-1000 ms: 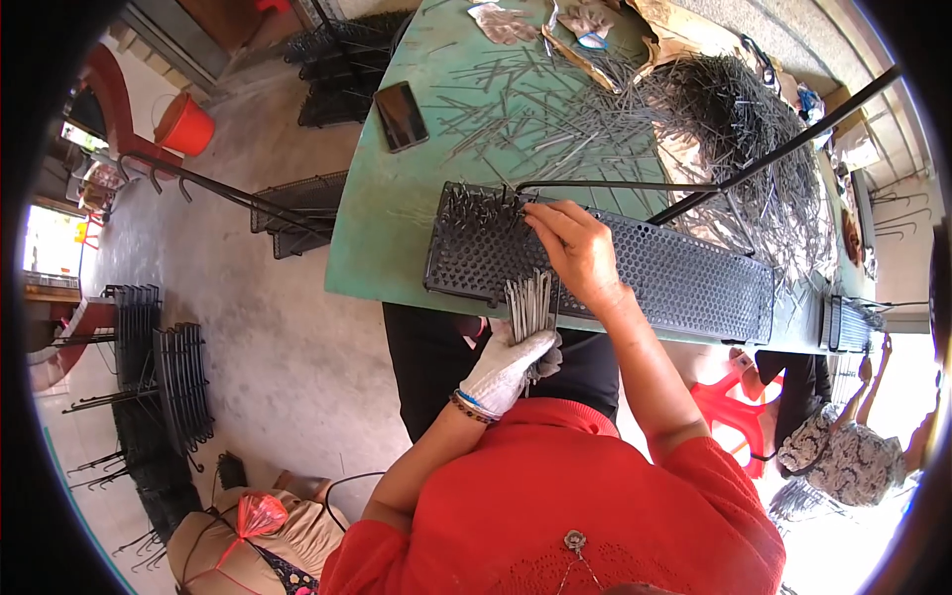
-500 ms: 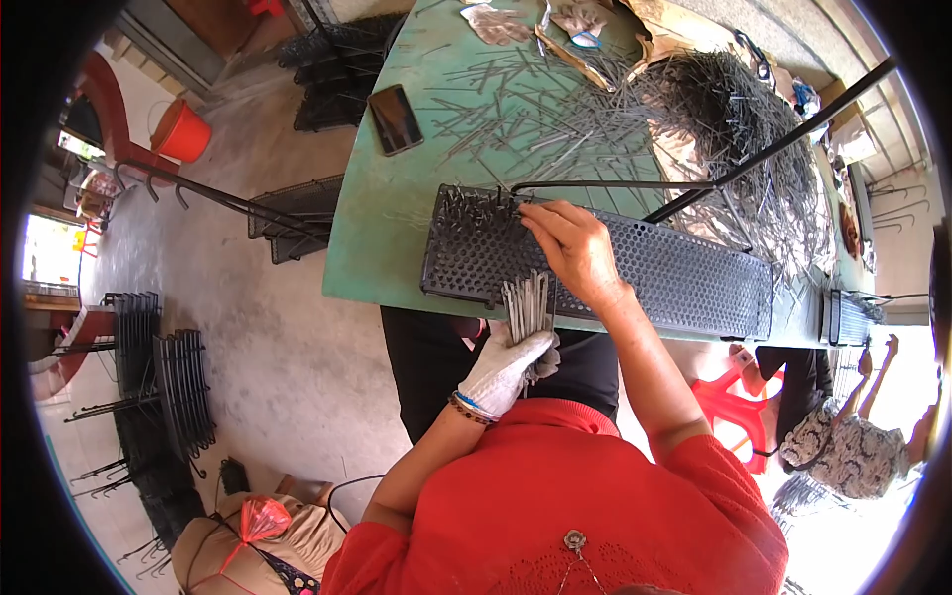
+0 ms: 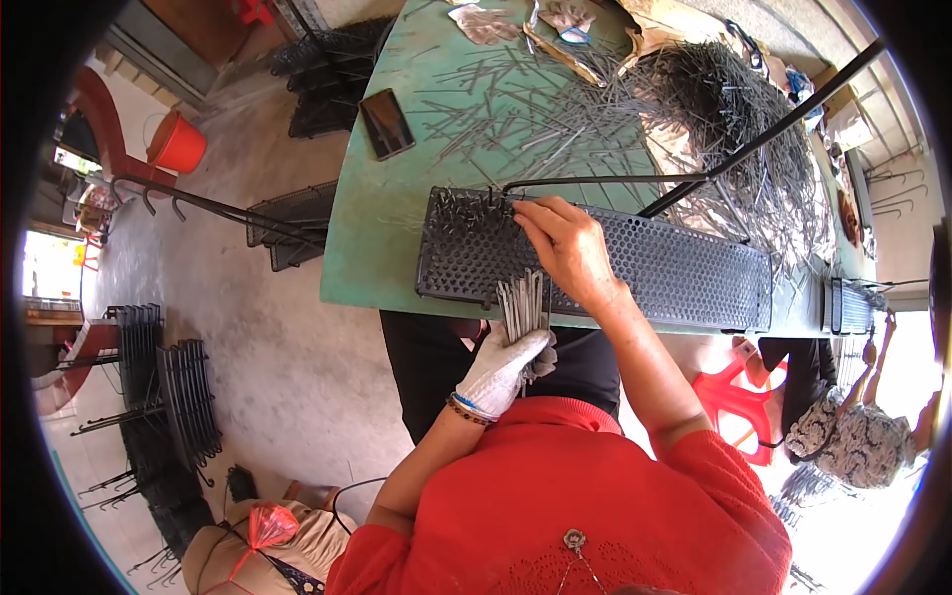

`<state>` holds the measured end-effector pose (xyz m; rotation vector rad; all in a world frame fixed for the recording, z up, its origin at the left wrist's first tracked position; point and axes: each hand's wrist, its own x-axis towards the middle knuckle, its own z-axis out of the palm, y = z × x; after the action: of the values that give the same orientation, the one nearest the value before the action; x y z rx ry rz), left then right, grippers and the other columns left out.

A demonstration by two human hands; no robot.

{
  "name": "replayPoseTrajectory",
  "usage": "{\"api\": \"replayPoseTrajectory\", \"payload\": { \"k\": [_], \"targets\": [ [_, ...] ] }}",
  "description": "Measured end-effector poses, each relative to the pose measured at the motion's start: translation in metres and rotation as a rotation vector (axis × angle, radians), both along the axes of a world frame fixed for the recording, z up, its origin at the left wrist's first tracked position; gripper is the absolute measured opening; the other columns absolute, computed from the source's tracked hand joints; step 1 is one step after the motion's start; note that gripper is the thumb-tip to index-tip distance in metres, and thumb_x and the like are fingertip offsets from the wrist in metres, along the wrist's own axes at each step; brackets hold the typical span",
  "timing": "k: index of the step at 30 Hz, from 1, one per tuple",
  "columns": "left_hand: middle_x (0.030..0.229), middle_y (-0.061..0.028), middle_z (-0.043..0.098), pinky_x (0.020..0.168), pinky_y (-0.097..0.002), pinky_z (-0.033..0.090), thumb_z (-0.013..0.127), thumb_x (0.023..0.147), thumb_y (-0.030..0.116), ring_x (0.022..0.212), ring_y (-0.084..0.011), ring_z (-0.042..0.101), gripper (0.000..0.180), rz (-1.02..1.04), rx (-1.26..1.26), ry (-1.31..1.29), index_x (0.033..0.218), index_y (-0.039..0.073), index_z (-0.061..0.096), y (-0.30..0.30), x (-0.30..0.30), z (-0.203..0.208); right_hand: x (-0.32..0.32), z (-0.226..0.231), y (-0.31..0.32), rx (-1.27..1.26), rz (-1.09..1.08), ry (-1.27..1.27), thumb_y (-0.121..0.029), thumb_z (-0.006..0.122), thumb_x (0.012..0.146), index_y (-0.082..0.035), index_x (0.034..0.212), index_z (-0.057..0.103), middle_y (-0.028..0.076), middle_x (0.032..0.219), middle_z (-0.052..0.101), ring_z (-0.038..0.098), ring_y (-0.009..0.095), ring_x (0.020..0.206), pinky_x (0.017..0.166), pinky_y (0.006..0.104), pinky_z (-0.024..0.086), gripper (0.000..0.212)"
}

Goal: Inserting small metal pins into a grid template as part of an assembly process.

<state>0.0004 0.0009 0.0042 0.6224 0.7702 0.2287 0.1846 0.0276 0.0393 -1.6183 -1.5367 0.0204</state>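
Note:
My left hand [image 3: 496,372], in a white glove, is closed round a bundle of thin grey metal strips [image 3: 521,305], held upright at the near edge of a black perforated metal shelf [image 3: 684,273]. My bare right hand [image 3: 573,248] reaches over the shelf. Its thumb and fingertips are pinched together near the far edge; whatever they grip is too small to make out. Just left of those fingertips, several short dark pieces [image 3: 464,210] stick up from the shelf's holes. A black bent rod [image 3: 605,180] runs along the shelf's far side.
Loose strips [image 3: 555,119] and a large heap of them [image 3: 734,114] cover the green table [image 3: 372,233]. A phone [image 3: 387,124] and gloves [image 3: 486,24] lie there too. Another person [image 3: 853,436] works at the right, by a red stool [image 3: 739,397]. Black racks [image 3: 183,397] stand at left.
The view has shifted slightly. My right hand stays pinched at nearly the same spot on the shelf, and my left hand still holds the bundle.

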Motion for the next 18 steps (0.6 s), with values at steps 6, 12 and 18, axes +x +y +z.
{"api": "replayPoseTrajectory", "payload": {
  "k": [6, 12, 18],
  "targets": [
    [0.080, -0.0056, 0.065, 0.062, -0.0267, 0.054, 0.065, 0.094, 0.019, 0.069, -0.0144, 0.064, 0.023, 0.005, 0.006, -0.003, 0.107, 0.000, 0.061, 0.000, 0.000, -0.002, -0.001, 0.004, 0.000, -0.025, 0.009, 0.022, -0.005, 0.066, 0.087, 0.000, 0.106, 0.068, 0.015, 0.095, 0.067, 0.066, 0.035, 0.081, 0.069, 0.0390, 0.054, 0.019],
    [0.082, -0.0049, 0.065, 0.061, -0.0250, 0.055, 0.064, 0.094, 0.016, 0.068, -0.0123, 0.065, 0.018, 0.034, -0.014, -0.001, 0.105, 0.002, 0.060, -0.001, 0.001, -0.002, 0.001, -0.003, 0.000, -0.047, 0.048, -0.051, -0.005, 0.066, 0.087, -0.002, 0.109, 0.067, 0.014, 0.100, 0.066, 0.066, 0.034, 0.085, 0.072, 0.0407, 0.054, 0.022],
    [0.081, -0.0048, 0.065, 0.060, -0.0243, 0.054, 0.065, 0.094, 0.017, 0.067, -0.0124, 0.065, 0.018, 0.030, -0.002, -0.018, 0.103, 0.002, 0.060, -0.001, 0.002, -0.002, 0.002, -0.007, -0.003, -0.092, 0.102, -0.167, -0.006, 0.067, 0.087, -0.003, 0.110, 0.067, 0.013, 0.103, 0.065, 0.066, 0.033, 0.086, 0.073, 0.0406, 0.054, 0.023]
  ]
}}
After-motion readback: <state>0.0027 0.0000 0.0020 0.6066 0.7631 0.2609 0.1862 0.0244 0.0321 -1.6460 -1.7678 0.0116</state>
